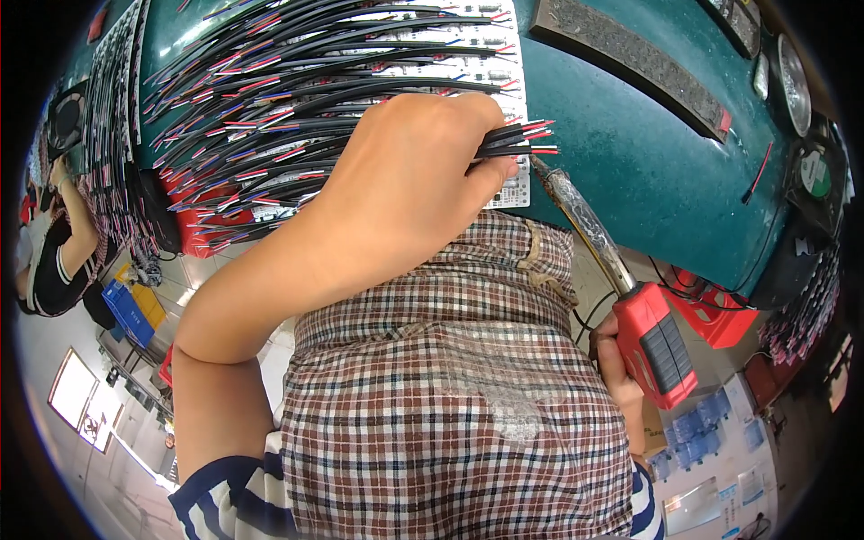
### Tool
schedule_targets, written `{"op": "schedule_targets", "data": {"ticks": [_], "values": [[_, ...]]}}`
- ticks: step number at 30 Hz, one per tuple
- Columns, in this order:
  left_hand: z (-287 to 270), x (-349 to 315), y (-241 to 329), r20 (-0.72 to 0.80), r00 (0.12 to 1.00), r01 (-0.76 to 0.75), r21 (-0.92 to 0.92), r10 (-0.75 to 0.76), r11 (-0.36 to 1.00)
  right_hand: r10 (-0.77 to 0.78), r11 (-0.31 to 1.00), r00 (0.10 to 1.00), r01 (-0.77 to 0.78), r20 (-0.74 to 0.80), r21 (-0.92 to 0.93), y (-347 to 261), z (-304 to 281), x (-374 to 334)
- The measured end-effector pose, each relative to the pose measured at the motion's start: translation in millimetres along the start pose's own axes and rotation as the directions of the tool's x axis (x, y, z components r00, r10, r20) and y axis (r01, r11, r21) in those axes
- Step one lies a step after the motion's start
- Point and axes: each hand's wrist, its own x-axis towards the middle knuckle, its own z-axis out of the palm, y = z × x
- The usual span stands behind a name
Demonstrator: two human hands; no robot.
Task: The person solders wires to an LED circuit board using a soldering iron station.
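Head view: the left hand (432, 153) is reaching over the worktop (612, 135), back upward, and is pinching a few black cables (506, 151) between thumb and fingers. Their stripped red, white and black ends are sticking out just to the right of that hand. The right hand (616, 360), lower and further right, is grasping the red and black handle of a soldering iron (621, 274), with its fingers partly hiding behind the handle. The iron is slanting up and leftward, its tip resting or hovering just beside the left thumb, below the held ends; whether it is touching them, I cannot tell.

Beyond and left of the left hand, many more loose cables (270, 108) are lying in rows across white boards (511, 45), and some red wire ends are meeting the boards' right edge. To the right of the left hand, a dark bar (630, 67) is lying aslant, and further right a short wire (758, 175) is lying alone. Below the worktop, a red stool (715, 315) is standing just right of the right hand. Far left of both hands, another person's arm (79, 216) is reaching toward a hanging bundle (117, 153).
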Motion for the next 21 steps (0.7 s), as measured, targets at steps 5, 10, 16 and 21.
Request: {"op": "schedule_targets", "data": {"ticks": [5, 10, 16, 21], "values": [[0, 0, 1, 0.005, 1.0, 0.013, 0.017, -0.013, 1.0, -0.02, 0.999, 0.999, 0.019, 0.041, 0.034, 6, -1, -1], [3, -1, -1, -0.027, 1.0, 0.011, 0.015, -0.011, 1.0, -0.033, 0.999, 0.999, 0.032, 0.03, 0.003, 4, 0, 0], [4, -1, -1, -0.036, 0.999, 0.004, 0.002, -0.004, 1.0, -0.021, 1.0, 0.999, 0.021, 0.04, 0.017, 4, 1, 3], [5, -2, -1, -0.053, 0.999, 0.007, -0.005, -0.008, 1.0, 0.013, 1.0, 0.999, -0.013, 0.048, -0.006, 18, -5, -11]]}}
